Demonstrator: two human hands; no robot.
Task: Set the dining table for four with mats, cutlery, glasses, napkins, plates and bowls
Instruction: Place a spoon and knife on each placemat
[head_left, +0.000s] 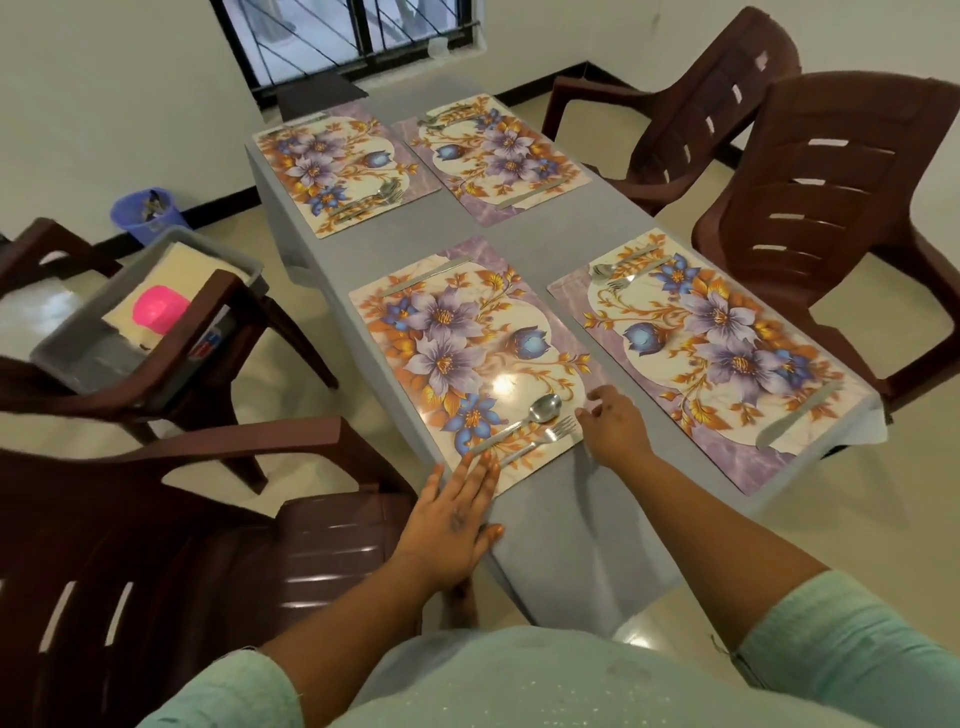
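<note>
No text, brand, number or sign can be read anywhere here. The four mats (470, 358) carry only a flower print, without lettering. A small red, white and blue patch (203, 344) shows on something in the grey bin (67, 358) standing on a chair, and it may be a label, but it is too blurred and too far hidden to make out any words

I count four floral mats (470, 364), four knives (423, 283), four spoons (540, 408), four forks (558, 431), four brown chairs (831, 208), one grey bin (72, 343).
</note>
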